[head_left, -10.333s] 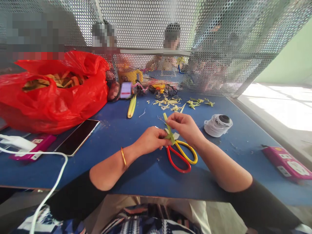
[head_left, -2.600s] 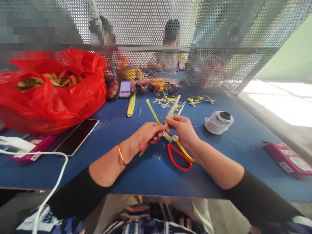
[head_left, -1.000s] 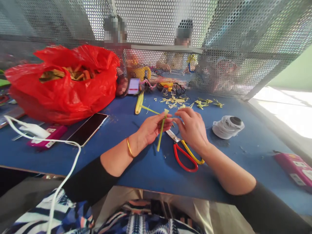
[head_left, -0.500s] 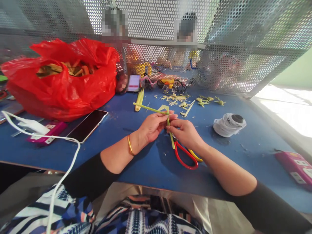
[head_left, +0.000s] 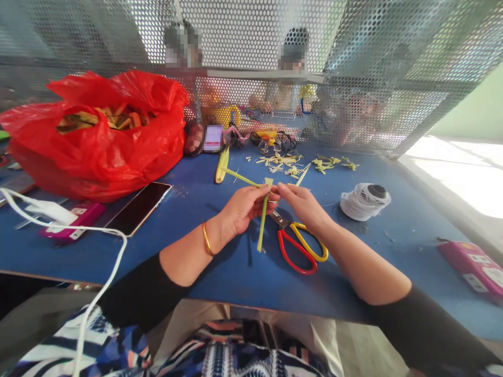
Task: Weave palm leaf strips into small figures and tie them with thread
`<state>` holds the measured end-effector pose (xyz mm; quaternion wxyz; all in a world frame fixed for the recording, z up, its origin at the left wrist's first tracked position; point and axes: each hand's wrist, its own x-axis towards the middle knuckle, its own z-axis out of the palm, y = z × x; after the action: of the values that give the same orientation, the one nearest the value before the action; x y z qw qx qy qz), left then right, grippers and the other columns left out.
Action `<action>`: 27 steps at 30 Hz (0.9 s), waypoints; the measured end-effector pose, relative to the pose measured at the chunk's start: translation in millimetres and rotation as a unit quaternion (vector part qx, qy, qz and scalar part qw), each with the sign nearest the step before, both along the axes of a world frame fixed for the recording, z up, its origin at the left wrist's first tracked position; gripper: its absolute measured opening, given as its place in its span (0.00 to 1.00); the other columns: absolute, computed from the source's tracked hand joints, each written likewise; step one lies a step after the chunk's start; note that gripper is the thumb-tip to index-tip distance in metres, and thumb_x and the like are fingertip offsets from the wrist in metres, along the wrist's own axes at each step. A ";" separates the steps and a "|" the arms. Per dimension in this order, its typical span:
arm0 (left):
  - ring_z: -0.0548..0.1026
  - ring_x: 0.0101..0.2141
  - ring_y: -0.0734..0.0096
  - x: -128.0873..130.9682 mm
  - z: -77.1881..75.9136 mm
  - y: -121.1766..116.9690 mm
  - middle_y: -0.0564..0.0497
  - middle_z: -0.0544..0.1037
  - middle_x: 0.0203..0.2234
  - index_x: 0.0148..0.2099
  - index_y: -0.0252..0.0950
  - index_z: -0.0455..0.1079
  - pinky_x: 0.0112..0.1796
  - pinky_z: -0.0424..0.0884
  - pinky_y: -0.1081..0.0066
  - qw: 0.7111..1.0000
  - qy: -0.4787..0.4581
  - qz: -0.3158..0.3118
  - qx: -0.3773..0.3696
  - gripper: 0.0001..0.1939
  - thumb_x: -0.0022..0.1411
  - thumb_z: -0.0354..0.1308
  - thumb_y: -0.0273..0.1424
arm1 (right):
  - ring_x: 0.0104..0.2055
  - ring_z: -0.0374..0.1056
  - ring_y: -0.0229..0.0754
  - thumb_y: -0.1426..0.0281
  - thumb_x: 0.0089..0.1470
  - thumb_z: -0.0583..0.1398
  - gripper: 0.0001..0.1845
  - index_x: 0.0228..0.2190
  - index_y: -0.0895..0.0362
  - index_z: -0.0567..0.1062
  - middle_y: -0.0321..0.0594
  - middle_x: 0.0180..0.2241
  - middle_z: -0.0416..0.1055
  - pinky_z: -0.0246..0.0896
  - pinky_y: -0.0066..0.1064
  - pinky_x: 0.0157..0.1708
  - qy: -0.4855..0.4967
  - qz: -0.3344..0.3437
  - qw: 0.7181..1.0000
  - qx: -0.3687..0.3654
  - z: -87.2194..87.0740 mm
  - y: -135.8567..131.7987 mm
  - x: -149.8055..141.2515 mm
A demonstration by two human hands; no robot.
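My left hand (head_left: pixel 245 207), with a gold bangle at the wrist, pinches green plant strips between thumb and fingers. One strip (head_left: pixel 262 228) hangs toward me; another points up and left. A pale, flat piece shows above the fingertips. My right hand (head_left: pixel 302 203) meets the left at the crossing, its fingers closed together around the strip's edge; the exact grip is partly hidden. Beneath the right hand, scissors (head_left: pixel 299 250) with one red and one yellow handle lie on the blue table (head_left: pixel 220 283). A folded yellow-green leaf piece (head_left: pixel 222 170) lies beyond the left hand.
A big red plastic bag (head_left: pixel 106 162) stands left, behind a phone (head_left: pixel 139 208) and a purple power strip (head_left: pixel 73 222) with a white cable. Leaf scraps (head_left: pixel 281 162) lie ahead. A white thread spool (head_left: pixel 365 201) sits right. People are behind a perforated metal screen (head_left: pixel 251 42).
The hanging strip has swung left, off the scissors. My right hand has moved up to the crossing, leaving the scissors more exposed. The view has shifted slightly.
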<state>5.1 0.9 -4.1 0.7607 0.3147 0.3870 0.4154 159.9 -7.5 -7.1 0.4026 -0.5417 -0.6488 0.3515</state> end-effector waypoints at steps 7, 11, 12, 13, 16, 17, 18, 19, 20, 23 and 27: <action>0.72 0.18 0.78 4.7 -2.3 -1.9 0.50 0.76 0.18 0.30 0.29 0.75 0.23 0.67 0.78 0.998 0.045 0.014 0.029 0.07 0.61 0.60 0.23 | 0.24 0.59 0.35 0.38 0.43 0.60 0.32 0.23 0.56 0.70 0.34 0.21 0.66 0.55 0.29 0.26 0.133 0.048 0.987 -0.075 1.5 -7.3 -9.0; 0.70 0.17 0.79 6.3 -4.3 -3.6 0.51 0.74 0.15 0.23 0.29 0.73 0.22 0.63 0.78 0.996 0.067 0.006 0.062 0.13 0.61 0.59 0.23 | 0.23 0.61 0.33 0.44 0.43 0.65 0.28 0.22 0.57 0.69 0.32 0.20 0.66 0.56 0.27 0.25 0.216 0.075 0.967 -0.112 6.9 -13.6 -15.5; 0.70 0.17 0.79 6.6 -5.2 -4.0 0.50 0.74 0.15 0.22 0.30 0.72 0.23 0.63 0.78 0.995 0.075 0.002 0.068 0.14 0.61 0.59 0.24 | 0.22 0.61 0.32 0.46 0.42 0.67 0.26 0.22 0.57 0.70 0.31 0.19 0.65 0.57 0.27 0.25 0.234 0.076 0.962 -0.116 7.2 -14.6 -17.0; 0.71 0.18 0.79 6.8 -5.9 -4.4 0.50 0.74 0.16 0.22 0.30 0.72 0.23 0.63 0.78 0.994 0.081 -0.001 0.069 0.14 0.61 0.60 0.25 | 0.22 0.61 0.32 0.47 0.42 0.68 0.26 0.22 0.57 0.70 0.30 0.19 0.64 0.57 0.27 0.25 0.253 0.073 0.957 -0.122 7.0 -15.2 -18.3; 0.73 0.20 0.77 6.1 -5.8 -5.2 0.48 0.77 0.19 0.26 0.29 0.74 0.24 0.66 0.77 0.996 0.075 -0.016 0.055 0.12 0.62 0.61 0.29 | 0.20 0.59 0.31 0.50 0.38 0.70 0.24 0.24 0.57 0.72 0.27 0.17 0.60 0.58 0.26 0.23 0.301 0.048 0.940 -0.151 4.8 -15.0 -19.1; 0.74 0.20 0.76 5.5 -4.8 -5.4 0.46 0.79 0.21 0.29 0.29 0.75 0.25 0.67 0.77 0.996 0.067 -0.024 0.051 0.12 0.64 0.60 0.31 | 0.20 0.59 0.31 0.50 0.36 0.71 0.25 0.25 0.57 0.73 0.27 0.17 0.61 0.58 0.26 0.22 0.307 0.035 0.938 -0.157 4.1 -14.4 -18.3; 0.75 0.21 0.75 4.9 -3.5 -5.7 0.45 0.80 0.23 0.31 0.29 0.76 0.26 0.69 0.76 0.997 0.057 -0.033 0.048 0.13 0.65 0.58 0.33 | 0.20 0.60 0.31 0.51 0.35 0.71 0.25 0.25 0.57 0.74 0.27 0.17 0.62 0.58 0.26 0.22 0.308 0.022 0.938 -0.158 3.5 -13.7 -17.1; 0.76 0.22 0.74 4.3 -1.9 -6.1 0.44 0.81 0.24 0.34 0.29 0.77 0.27 0.70 0.75 0.997 0.050 -0.040 0.045 0.14 0.66 0.56 0.34 | 0.21 0.61 0.31 0.51 0.34 0.72 0.25 0.26 0.57 0.75 0.28 0.18 0.64 0.59 0.26 0.22 0.305 0.009 0.940 -0.155 3.1 -12.8 -15.7; 0.77 0.23 0.73 3.8 -0.3 -6.6 0.43 0.81 0.25 0.37 0.29 0.77 0.27 0.71 0.75 0.997 0.046 -0.043 0.042 0.14 0.67 0.55 0.34 | 0.22 0.63 0.32 0.51 0.34 0.72 0.25 0.26 0.57 0.76 0.30 0.19 0.66 0.60 0.26 0.22 0.300 -0.003 0.942 -0.149 3.0 -11.8 -14.3; 0.79 0.24 0.71 4.1 3.0 -8.5 0.43 0.82 0.26 0.43 0.29 0.75 0.29 0.73 0.74 0.996 0.059 -0.046 0.051 0.09 0.65 0.55 0.27 | 0.25 0.66 0.34 0.53 0.35 0.71 0.23 0.29 0.57 0.78 0.34 0.23 0.71 0.62 0.27 0.24 0.288 -0.022 0.949 -0.128 2.9 -9.1 -11.0; 0.80 0.25 0.70 7.8 2.6 -10.9 0.44 0.82 0.27 0.51 0.29 0.70 0.31 0.75 0.72 0.993 0.085 -0.025 0.073 0.14 0.64 0.53 0.20 | 0.25 0.65 0.33 0.60 0.34 0.71 0.20 0.31 0.56 0.79 0.33 0.24 0.72 0.61 0.27 0.24 0.268 -0.045 0.957 -0.101 1.3 -7.3 -10.4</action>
<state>12.9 -10.0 -1.5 0.7100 0.4133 0.4107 0.3955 149.5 -14.8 -5.8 0.5200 -0.4939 -0.4533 0.5293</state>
